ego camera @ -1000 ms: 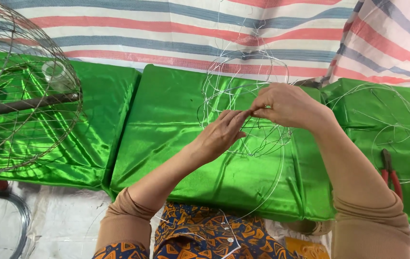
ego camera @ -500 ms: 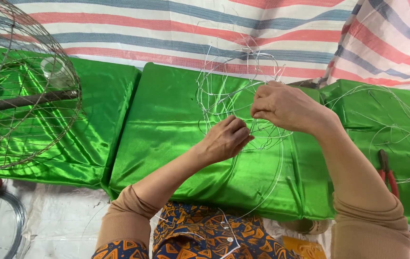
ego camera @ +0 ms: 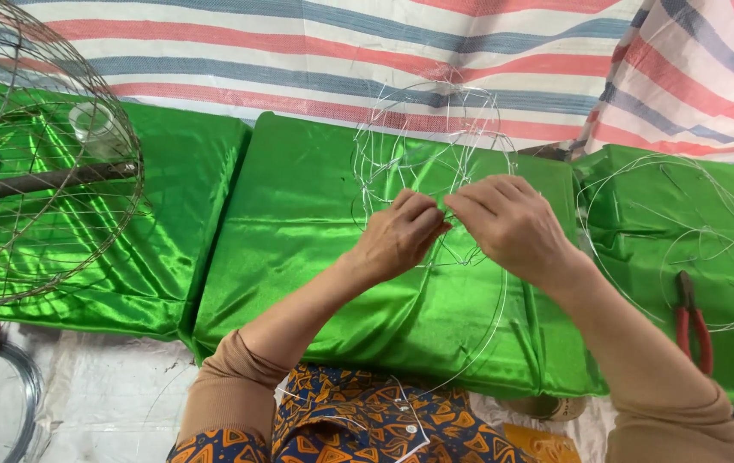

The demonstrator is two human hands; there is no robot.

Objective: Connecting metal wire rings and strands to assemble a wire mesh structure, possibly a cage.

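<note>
The person's left hand [ego camera: 401, 233] and right hand [ego camera: 508, 225] meet fingertip to fingertip over the middle green cushion [ego camera: 315, 223], both pinching thin strands of one wire frame [ego camera: 431, 146] held just above it. Its rings and spokes look partly joined, with loose ends trailing toward the lap, so it seems about midway. One finished-looking wire cage [ego camera: 41, 163] stands at left, one loose wire ring [ego camera: 676, 231] lies at right, beside one pair of red pliers [ego camera: 691, 321]. Three green cushions show.

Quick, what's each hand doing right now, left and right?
Left hand: fingers closed, pinching the thin wire frame.
Right hand: fingers curled, pinching the same wire frame where the two hands meet.
</note>
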